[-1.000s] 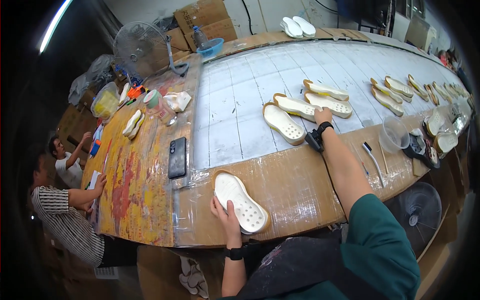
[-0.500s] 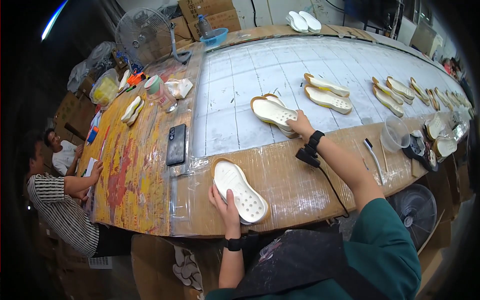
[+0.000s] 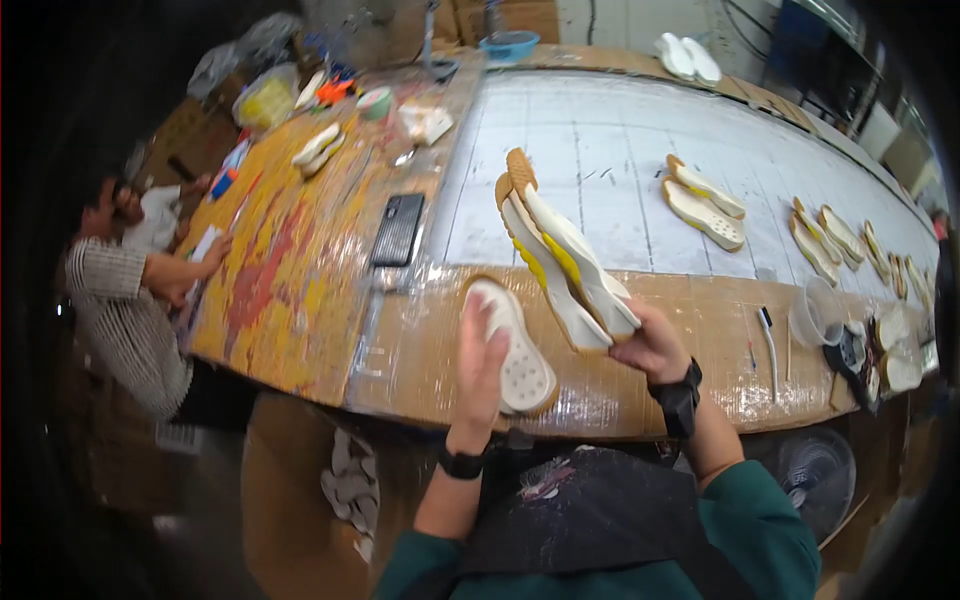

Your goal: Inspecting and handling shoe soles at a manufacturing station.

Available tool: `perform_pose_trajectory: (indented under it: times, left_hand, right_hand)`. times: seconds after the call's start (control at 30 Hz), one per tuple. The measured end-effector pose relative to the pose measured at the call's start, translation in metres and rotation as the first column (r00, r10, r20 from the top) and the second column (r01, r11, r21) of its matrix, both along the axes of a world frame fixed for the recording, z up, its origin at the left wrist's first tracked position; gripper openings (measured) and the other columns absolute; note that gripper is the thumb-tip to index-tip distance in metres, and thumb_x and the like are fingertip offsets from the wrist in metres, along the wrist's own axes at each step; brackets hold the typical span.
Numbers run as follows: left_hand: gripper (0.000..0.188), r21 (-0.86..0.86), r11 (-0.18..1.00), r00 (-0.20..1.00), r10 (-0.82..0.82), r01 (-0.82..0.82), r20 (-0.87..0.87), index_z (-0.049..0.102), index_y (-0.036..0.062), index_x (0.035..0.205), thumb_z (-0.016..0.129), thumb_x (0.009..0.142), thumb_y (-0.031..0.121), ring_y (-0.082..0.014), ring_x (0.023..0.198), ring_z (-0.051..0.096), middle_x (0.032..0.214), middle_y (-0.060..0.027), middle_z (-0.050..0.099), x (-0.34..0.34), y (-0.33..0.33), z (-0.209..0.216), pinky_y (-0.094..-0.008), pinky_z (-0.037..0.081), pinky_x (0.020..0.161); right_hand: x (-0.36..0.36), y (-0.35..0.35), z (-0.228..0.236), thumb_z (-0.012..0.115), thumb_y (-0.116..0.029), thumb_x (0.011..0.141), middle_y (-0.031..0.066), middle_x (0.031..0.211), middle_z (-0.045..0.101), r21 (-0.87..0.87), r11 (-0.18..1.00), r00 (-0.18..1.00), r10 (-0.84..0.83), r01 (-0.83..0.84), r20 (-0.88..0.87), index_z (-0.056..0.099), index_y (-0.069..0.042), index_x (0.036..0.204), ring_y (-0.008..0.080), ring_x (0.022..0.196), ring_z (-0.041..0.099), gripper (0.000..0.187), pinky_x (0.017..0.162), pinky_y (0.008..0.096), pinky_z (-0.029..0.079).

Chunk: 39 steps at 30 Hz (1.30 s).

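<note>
Your right hand (image 3: pixel 655 342) grips a pair of white shoe soles (image 3: pixel 575 255) by their near ends, thumb and fingers closed around them; the tan undersides' far ends rise ahead and lean left. To handle the pair well, pinch both soles evenly so neither slides against the other, and support the long free ends, since a one-end grip probably lets them swing or splay. Your left hand (image 3: pixel 482 365) is unclenched, fingers extended and holding nothing; whether it touches the single perforated sole (image 3: pixel 523 368) behind it, you cannot tell from this angle. That sole lies on the cardboard (image 3: pixel 680 305), hole-punched end toward you, partly covered by your left hand. The raised pair slants between your hands, forward and right of the left one.
</note>
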<state>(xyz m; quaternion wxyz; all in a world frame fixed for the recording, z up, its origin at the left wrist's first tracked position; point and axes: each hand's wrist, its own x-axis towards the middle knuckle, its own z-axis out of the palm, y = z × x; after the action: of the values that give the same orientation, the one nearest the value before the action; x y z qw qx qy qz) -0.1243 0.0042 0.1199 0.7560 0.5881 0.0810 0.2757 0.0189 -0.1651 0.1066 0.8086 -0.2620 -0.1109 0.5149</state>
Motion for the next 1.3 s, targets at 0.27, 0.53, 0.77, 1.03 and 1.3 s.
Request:
perform_pose_trajectory:
  times: [0.27,0.53,0.77,1.03,1.3]
  left_hand:
    - [0.068,-0.036,0.989,0.981,-0.136,0.142,0.14,0.006,0.0018,0.136,0.049,0.086,0.019,-0.0176,0.114,0.036,0.128,-0.0111,0.032,0.008,-0.029,0.022,-0.0297,0.029,0.095]
    - [0.06,0.042,0.988,0.985,-0.154,0.151,0.078,0.017,-0.0001,0.131,0.05,0.087,0.024,-0.0143,0.104,0.042,0.117,-0.0073,0.041,0.001,-0.035,0.024,-0.0272,0.034,0.091]
    - [0.062,-0.078,0.987,0.988,-0.133,0.139,0.08,0.022,-0.0015,0.127,0.057,0.082,0.022,-0.0151,0.106,0.042,0.116,-0.0084,0.042,-0.003,-0.038,0.012,-0.0284,0.035,0.091]
    - [0.062,-0.129,0.992,0.998,0.023,-0.016,0.051,0.029,-0.0007,0.121,0.066,0.075,0.019,-0.0155,0.1,0.048,0.111,-0.0104,0.046,0.014,-0.042,0.008,-0.0288,0.043,0.083]
    - [0.051,-0.68,0.71,0.983,-0.108,0.182,0.151,0.03,0.0044,0.126,0.033,0.091,0.04,-0.0255,0.114,0.041,0.125,-0.012,0.041,0.017,-0.043,0.005,-0.0402,0.033,0.098]
  right_hand:
    - [-0.063,0.0,0.004,0.039,-0.02,0.09,0.0133,0.119,0.047,-0.086,0.996,0.991,-0.016,0.005,-0.132,0.032,-0.001,0.126,0.0227,0.104,0.051,0.041,0.086,0.0343,0.044]
    - [-0.077,-0.005,0.005,0.042,-0.022,0.089,0.0108,0.129,0.036,-0.087,0.995,0.997,-0.061,0.057,-0.052,0.023,-0.007,0.131,0.0215,0.117,0.039,0.048,0.096,0.0354,0.035]
    - [-0.082,-0.007,0.004,0.041,-0.017,0.09,0.0113,0.126,0.04,-0.138,0.968,0.975,-0.197,0.209,0.1,0.026,-0.005,0.131,0.0193,0.113,0.042,0.046,0.094,0.0327,0.037]
    - [-0.075,-0.007,0.006,0.05,-0.017,0.086,0.0105,0.121,0.044,-0.158,0.863,0.744,-0.304,0.48,0.595,0.033,-0.003,0.126,0.0183,0.11,0.044,0.045,0.091,0.03,0.037]
    - [-0.074,0.002,0.056,0.074,-0.02,0.062,0.018,0.126,0.038,0.219,0.782,-0.079,-0.214,0.583,0.974,0.034,-0.004,0.125,0.0304,0.119,0.035,0.076,0.098,0.0369,0.029]
